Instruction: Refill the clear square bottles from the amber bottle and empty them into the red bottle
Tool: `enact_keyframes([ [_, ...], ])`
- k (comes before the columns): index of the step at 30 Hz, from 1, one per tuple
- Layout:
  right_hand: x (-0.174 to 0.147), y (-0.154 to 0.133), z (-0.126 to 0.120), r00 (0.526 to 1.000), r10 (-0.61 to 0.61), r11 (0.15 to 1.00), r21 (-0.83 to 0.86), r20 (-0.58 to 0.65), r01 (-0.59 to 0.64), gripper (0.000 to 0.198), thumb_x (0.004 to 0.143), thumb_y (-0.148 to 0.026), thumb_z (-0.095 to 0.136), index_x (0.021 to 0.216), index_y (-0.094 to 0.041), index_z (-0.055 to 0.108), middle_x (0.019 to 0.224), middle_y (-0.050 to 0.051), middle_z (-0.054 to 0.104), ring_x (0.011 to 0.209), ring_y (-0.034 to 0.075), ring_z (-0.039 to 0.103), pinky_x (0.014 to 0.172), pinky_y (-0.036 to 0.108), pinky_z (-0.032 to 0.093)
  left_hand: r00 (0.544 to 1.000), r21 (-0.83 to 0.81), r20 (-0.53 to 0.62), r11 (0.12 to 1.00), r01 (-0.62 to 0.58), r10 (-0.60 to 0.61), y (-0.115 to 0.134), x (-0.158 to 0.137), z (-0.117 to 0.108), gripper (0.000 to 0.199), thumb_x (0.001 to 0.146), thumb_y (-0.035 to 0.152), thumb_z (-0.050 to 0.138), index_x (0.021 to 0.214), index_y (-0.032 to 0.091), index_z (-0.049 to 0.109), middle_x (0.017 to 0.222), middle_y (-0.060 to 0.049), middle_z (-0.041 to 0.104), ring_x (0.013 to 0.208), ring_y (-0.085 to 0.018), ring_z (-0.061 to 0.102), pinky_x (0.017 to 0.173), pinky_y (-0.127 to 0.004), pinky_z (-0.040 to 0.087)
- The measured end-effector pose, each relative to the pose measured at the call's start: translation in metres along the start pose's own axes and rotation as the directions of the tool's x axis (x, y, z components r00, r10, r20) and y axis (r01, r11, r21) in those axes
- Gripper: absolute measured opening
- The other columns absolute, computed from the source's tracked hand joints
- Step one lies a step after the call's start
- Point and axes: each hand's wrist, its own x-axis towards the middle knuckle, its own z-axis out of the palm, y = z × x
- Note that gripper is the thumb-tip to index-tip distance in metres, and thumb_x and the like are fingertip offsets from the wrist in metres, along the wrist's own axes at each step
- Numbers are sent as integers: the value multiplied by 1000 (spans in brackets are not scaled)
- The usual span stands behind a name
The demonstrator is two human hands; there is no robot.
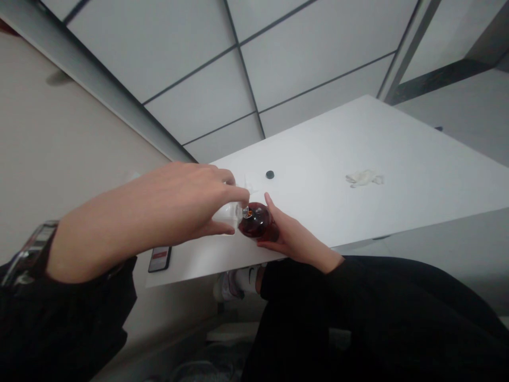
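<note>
My left hand (194, 193) is closed around a whitish translucent bottle (226, 214), tipped over so its clear neck points right. That neck meets the mouth of a dark reddish-brown bottle (258, 225); whether liquid is flowing cannot be made out. My right hand (292, 233) grips the brown bottle from the right, thumb on the far side and fingers partly hidden around it. The brown bottle leans left toward the other neck. A small black cap (270, 174) lies on the table just beyond the two bottles.
Both hands are over the white table (314, 164). A crumpled whitish piece (365, 178) lies on its right part. A phone (159, 258) rests at the near left corner. A panelled screen (199, 63) stands behind, a pale wall (59, 132) at left.
</note>
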Motion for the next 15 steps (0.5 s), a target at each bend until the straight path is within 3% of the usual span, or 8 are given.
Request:
enact_keyframes([
  [4,1,-1,-1,1000,-14,1000,-4,-6,14,130,88,-32,84,171,-36,-15,164,15,53,149,37,54,119,60,50,1000,-9,3,1000,5,-5,0,1,0,28,94,56,67,116,43,76,107,-3,77,88,-27,72,80,-39,53],
  [11,1,-1,-1,1000,3,1000,-4,-6,-3,126,86,-34,86,174,-32,-4,167,18,49,151,37,52,121,58,48,999,101,26,995,-23,20,3,3,-4,27,91,49,72,117,39,75,110,-4,78,85,-26,72,71,-37,53],
  [15,1,0,-1,1000,-10,1000,2,-20,10,125,85,-34,86,174,-32,-1,166,18,50,150,37,53,120,58,48,999,66,14,997,-39,39,3,4,-5,27,94,51,69,117,38,75,110,-4,78,87,-25,72,76,-37,54],
])
